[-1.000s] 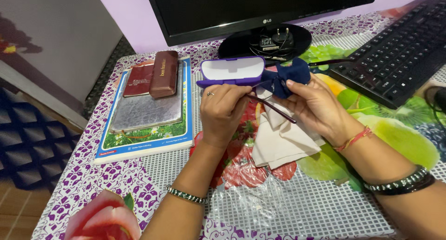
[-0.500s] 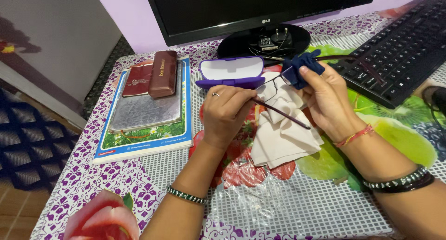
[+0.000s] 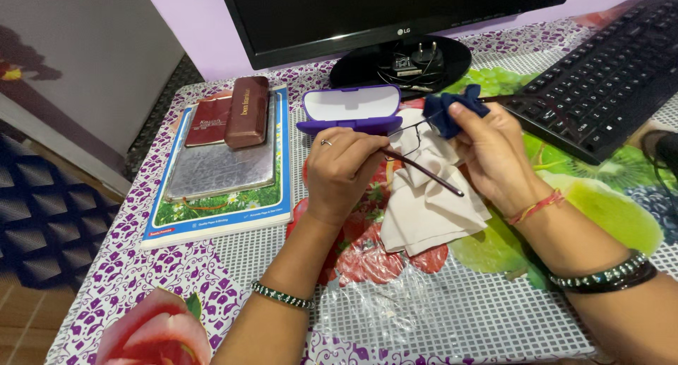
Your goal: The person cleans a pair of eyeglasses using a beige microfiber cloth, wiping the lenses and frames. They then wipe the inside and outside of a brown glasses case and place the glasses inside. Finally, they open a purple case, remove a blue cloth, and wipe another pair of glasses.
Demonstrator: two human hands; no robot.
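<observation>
My left hand (image 3: 340, 168) pinches a pair of thin-framed eyeglasses (image 3: 417, 153) by the frame, one dark temple arm sticking out to the lower right. My right hand (image 3: 494, 156) presses a dark blue cleaning cloth (image 3: 452, 110) around the right lens. Both hands hover just above a crumpled beige cloth (image 3: 427, 206) lying on the table. An open purple glasses case (image 3: 351, 108) with a white lining sits right behind my left hand.
A black monitor (image 3: 395, 15) on a round stand is at the back, a black keyboard (image 3: 600, 82) at the right. At the left lies a stack of books (image 3: 222, 160) with a brown case (image 3: 247, 112) on top. The table's left edge (image 3: 106, 252) drops to the floor.
My right hand with the blue cloth moved right and up along the lens, then came back a little toward the left. My left hand stayed nearly still on the frame.
</observation>
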